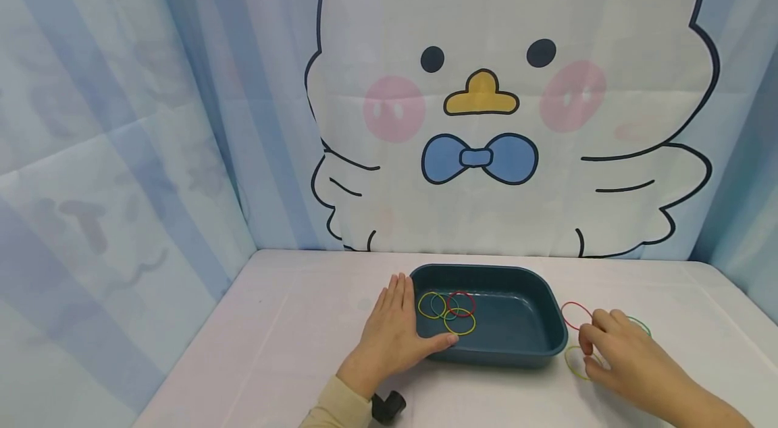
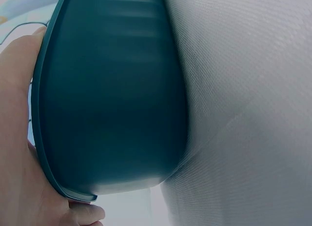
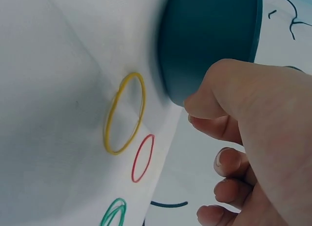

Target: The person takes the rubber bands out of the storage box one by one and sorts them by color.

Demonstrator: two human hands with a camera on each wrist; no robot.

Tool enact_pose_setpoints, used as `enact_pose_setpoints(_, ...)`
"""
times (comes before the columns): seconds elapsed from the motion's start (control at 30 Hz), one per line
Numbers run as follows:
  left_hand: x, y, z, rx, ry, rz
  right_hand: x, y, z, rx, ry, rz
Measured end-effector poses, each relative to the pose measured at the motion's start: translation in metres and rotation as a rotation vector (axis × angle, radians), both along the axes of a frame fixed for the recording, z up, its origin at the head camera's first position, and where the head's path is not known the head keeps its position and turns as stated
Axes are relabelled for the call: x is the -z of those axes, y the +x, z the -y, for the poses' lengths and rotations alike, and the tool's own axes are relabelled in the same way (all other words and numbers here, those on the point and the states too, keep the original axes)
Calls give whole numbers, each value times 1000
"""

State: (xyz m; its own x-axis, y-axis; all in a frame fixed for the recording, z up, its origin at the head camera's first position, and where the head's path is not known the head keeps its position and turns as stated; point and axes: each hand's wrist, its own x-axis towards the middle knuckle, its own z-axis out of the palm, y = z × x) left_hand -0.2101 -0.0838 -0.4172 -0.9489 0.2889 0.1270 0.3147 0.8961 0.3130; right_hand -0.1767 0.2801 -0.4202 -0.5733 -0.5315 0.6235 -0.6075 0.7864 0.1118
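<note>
My left hand (image 1: 394, 337) lies against the left end of a dark teal plastic tray (image 1: 516, 333), its fingers straight along the side and its thumb over the front rim. Inside the tray, toward the left, are two yellow rubber bands, a red rubber band (image 1: 462, 291) and a green one, overlapping. Just right of the tray, my right hand (image 1: 626, 357) hovers with loosely bent fingers and nothing visible between thumb and forefinger. Near it on the table lie a red rubber band (image 3: 135, 162), a yellow rubber band (image 3: 108, 123) and green rubber banding (image 3: 117, 206).
A pale cloth covers the table (image 1: 273, 347). Behind it hangs a curtain (image 1: 486, 212) printed with a cartoon bird, and a blue-and-white striped curtain (image 1: 109, 144) stands at the left. A small black object (image 1: 389, 408) shows by my left wrist.
</note>
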Motion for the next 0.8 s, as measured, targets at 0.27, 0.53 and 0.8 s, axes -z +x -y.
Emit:
enact_pose_setpoints(0.27,0,0,0,-2,-3,4,-17,-2,1,89,17,64)
enact_pose_setpoints(0.53,-1,0,0,-3,-4,6,-30,-9,8,67,1,27)
enact_pose_setpoints(0.8,0,0,0,-2,-10,-1,-40,-11,19,129,46,133)
